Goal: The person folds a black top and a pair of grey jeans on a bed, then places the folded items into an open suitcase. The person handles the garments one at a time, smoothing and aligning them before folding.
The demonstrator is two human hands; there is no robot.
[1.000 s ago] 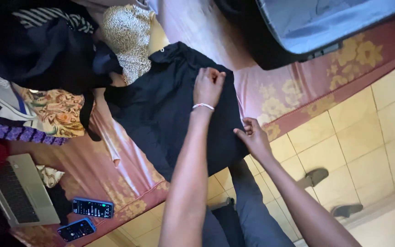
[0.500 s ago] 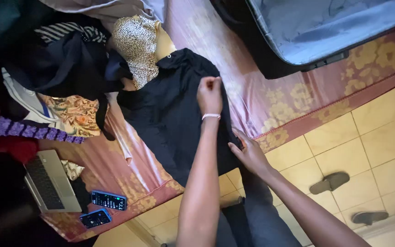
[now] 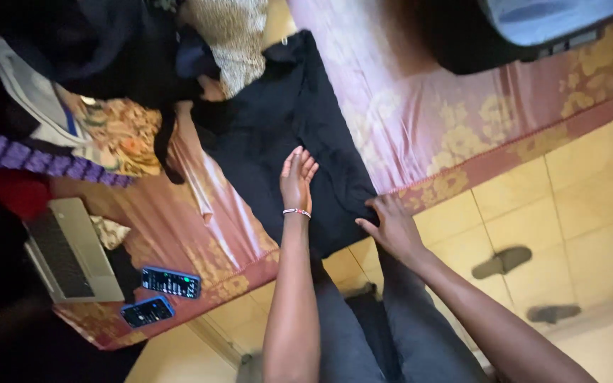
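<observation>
One black garment (image 3: 285, 135) is spread on the bed (image 3: 406, 120), its near end hanging over the bed's edge. The left hand (image 3: 297, 181) is laid flat on the garment with fingers straight, its grip released; one bracelet (image 3: 296, 211) is worn at the wrist. The right hand (image 3: 390, 225) is placed at the garment's near right edge, the cloth pinched in its grip at the fingertips. Two phones (image 3: 157, 296) with dark screens are seen side by side at the near left of the bed, just beside one grey laptop (image 3: 72, 255). One pile of clothes (image 3: 72, 92) is heaped at the far left. Two sandals (image 3: 526, 284) are left on the tiled floor (image 3: 590, 213) at the right. One dark suitcase (image 3: 526, 32) is seen at the far right.
</observation>
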